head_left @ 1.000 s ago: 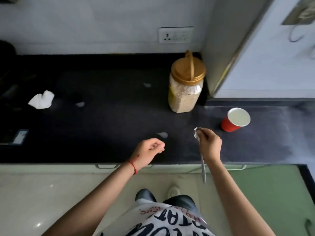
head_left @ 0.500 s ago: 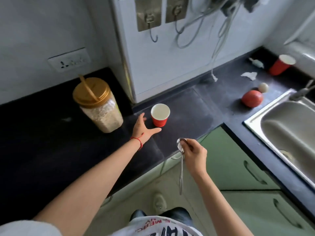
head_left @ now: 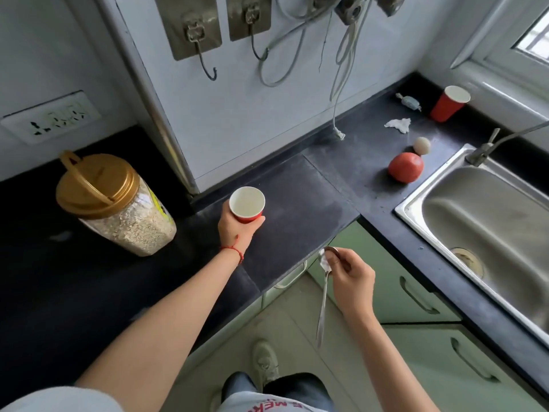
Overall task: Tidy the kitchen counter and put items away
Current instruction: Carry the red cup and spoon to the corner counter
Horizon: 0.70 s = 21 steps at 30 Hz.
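Two hands busy: left hand (head_left: 237,230) wraps red cup (head_left: 247,205) on counter (head_left: 300,203), right hand (head_left: 352,282) pinches spoon (head_left: 323,289) by bowl (handle dangling); loose hold, spoon could slip to floor

Dark stone counter (head_left: 312,188) ran in an L past a steel sink (head_left: 487,221). On it stood a gold-lidded jar of oats (head_left: 118,212) at left. Near the sink lay a tomato (head_left: 405,168) touching a small pale egg-like ball (head_left: 421,145), then a crumpled tissue (head_left: 398,124), a wrapped candy (head_left: 409,102) and a red paper cup (head_left: 448,104).
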Available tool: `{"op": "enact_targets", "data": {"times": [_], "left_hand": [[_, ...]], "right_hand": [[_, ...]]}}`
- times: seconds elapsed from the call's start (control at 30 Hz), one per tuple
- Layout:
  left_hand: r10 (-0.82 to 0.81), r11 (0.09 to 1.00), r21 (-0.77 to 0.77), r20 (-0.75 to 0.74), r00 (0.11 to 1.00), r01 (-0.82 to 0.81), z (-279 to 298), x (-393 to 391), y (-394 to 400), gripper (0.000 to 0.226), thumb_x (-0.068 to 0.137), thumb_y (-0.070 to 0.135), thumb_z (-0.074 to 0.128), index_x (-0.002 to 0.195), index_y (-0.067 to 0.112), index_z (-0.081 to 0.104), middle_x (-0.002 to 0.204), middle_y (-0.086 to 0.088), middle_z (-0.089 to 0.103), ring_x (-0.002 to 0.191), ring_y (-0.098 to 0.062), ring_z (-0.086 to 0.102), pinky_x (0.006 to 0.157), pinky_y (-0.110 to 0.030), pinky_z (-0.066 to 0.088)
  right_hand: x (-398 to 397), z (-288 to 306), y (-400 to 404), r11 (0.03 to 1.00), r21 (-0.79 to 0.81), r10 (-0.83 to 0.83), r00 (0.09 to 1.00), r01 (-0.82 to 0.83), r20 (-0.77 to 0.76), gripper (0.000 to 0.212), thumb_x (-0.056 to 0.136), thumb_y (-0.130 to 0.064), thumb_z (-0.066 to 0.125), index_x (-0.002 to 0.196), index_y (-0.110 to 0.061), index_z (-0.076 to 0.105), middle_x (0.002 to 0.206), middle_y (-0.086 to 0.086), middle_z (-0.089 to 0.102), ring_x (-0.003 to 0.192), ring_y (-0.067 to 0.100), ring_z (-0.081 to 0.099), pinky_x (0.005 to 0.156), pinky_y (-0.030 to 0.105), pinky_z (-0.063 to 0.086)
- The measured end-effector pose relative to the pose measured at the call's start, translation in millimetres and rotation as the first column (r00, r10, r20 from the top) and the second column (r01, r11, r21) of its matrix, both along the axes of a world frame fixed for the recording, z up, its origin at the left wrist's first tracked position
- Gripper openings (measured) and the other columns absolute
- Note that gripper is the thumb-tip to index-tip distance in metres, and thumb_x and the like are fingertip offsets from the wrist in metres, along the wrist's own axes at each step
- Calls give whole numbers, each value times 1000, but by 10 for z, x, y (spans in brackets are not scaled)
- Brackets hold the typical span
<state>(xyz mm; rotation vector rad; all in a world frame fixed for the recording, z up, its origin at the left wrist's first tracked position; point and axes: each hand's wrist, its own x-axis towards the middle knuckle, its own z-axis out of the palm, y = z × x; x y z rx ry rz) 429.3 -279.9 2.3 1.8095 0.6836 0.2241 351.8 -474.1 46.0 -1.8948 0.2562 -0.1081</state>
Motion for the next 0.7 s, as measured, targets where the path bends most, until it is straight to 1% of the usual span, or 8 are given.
{"op": "enact_targets", "data": {"times": [0.07, 0.17, 0.27, 0.37, 0.43, 0.53, 0.63, 0.7], "left_hand": [[-10, 1000, 20, 22, 1000, 9, 66, -56, 18, 76, 60, 9, 84, 127, 5, 47, 128, -14, 56, 116, -24, 54, 91, -21, 38], [-20, 999, 38, 35, 999, 18, 179, -278, 83, 75, 59, 9, 84, 125, 5, 48, 124, -12, 58, 104, -11, 49, 89, -20, 38], [52, 998, 36, 15, 999, -53, 219, -641, 198, 75, 57, 9, 86, 124, 7, 50, 112, -4, 59, 101, -8, 49, 86, -20, 40], [156, 988, 18, -28, 987, -156, 218, -1104, 371, 74, 56, 8, 86, 121, 9, 52, 103, 4, 57, 98, -8, 53, 82, -19, 41], [234, 971, -30, -53, 971, -235, 193, -1477, 515, 75, 53, 9, 87, 120, 10, 53, 102, 3, 60, 97, -10, 56, 82, -21, 45], [366, 926, -68, -63, 928, -370, 173, -2139, 754, 81, 41, 30, 84, 114, 13, 55, 97, 6, 64, 91, -10, 60, 76, -11, 44], [507, 856, -81, -56, 860, -510, 185, -2815, 915, 80, 35, 39, 78, 108, 20, 53, 95, 13, 63, 90, -4, 60, 76, -12, 46], [592, 802, -63, -47, 805, -594, 201, -3263, 957, 80, 33, 42, 76, 108, 26, 51, 93, 19, 60, 87, 0, 57, 74, -10, 43]], "right_hand": [[38, -5, 9, 1000, 10, 12, 1000, -12, -14, 30, 85, -7, 62, 66, -31, 62, 56, -13, 65, 60, -5, 59, 58, 5, 43], [96, -22, 89, 997, 35, 64, 998, -63, -29, 25, 85, -7, 61, 69, -27, 66, 59, -12, 66, 62, -2, 60, 59, 4, 43], [118, -56, 262, 985, 53, 168, 984, -165, -59, 20, 84, -7, 62, 73, -22, 68, 65, -8, 67, 63, -1, 61, 61, 4, 43], [81, -109, 512, 955, 91, 292, 951, -284, -100, 22, 83, -9, 63, 72, -28, 68, 64, -10, 69, 62, -1, 62, 61, 8, 46], [20, -127, 714, 914, 114, 402, 906, -389, -130, 23, 84, -12, 63, 71, -30, 67, 64, -12, 69, 62, 0, 61, 60, 9, 46], [-134, -106, 1073, 827, 128, 562, 815, -548, -139, 25, 84, -12, 64, 69, -32, 66, 61, -20, 68, 59, -6, 60, 59, 6, 45], [-376, -46, 1447, 718, 96, 695, 708, -689, -125, 24, 83, -14, 65, 68, -33, 65, 64, -12, 68, 60, -4, 60, 58, 6, 44], [-593, -31, 1692, 637, 86, 770, 626, -766, -127, 18, 82, -16, 65, 69, -28, 67, 71, -6, 69, 62, 1, 61, 60, 11, 46]]}}
